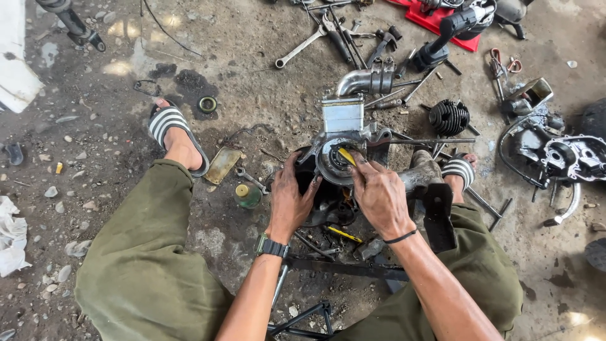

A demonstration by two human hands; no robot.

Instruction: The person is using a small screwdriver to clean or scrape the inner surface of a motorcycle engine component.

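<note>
I sit on the dirt floor with the engine (344, 148) between my feet. My left hand (289, 201) wraps around its dark side and grips it. My right hand (380, 196) pinches a yellow tool (346, 156), poking its tip into the round hole. I think it helps to hold the engine very steady and push the tool slow and straight. A green can (247, 195) sits near my left hand.

Person squats, knees apart, both forearms reaching fwd between legs. L hand (291, 199): palm down, fingers spread and curled in a grip, watch on wrist. R hand (380, 192): fingers pinched fwd at tips, thin black band on wrist.
</note>
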